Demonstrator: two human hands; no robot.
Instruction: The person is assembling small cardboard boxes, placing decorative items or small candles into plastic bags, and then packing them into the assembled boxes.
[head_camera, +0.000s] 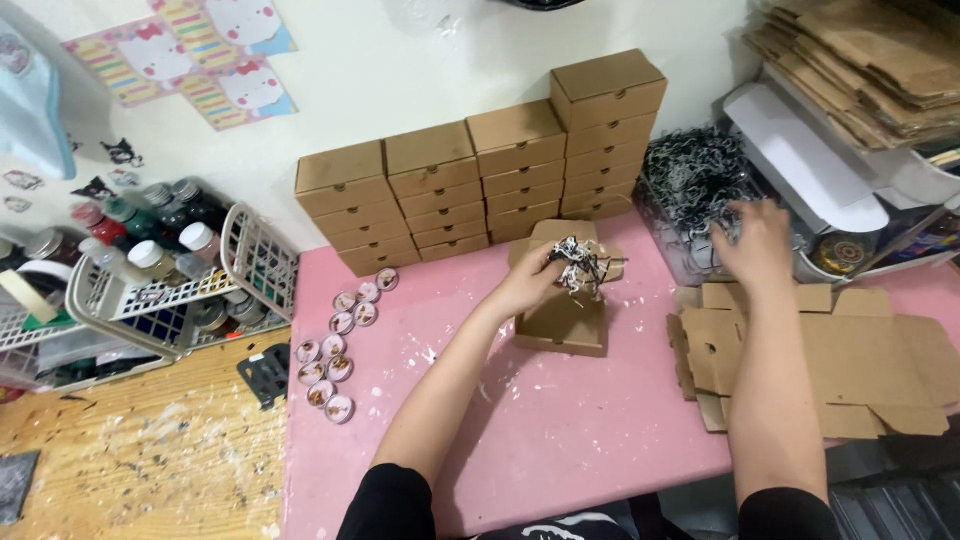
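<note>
My left hand (528, 280) grips a tuft of black-and-white shredded paper (577, 263) just above a small open cardboard box (562, 322) on the pink table (520, 420). The box's lid stands up behind the hand. My right hand (757, 243) reaches to the right into a clear bin heaped with more shredded paper (693, 172); its fingers are spread over the shreds, and whether it holds any is hidden.
Stacks of closed brown boxes (480, 180) line the wall behind. Flat unfolded box blanks (830, 360) lie at the right, more blanks (870, 55) piled top right. Several small round lidded items (335, 350) lie at left, beside white wire baskets of paint bottles (160, 270).
</note>
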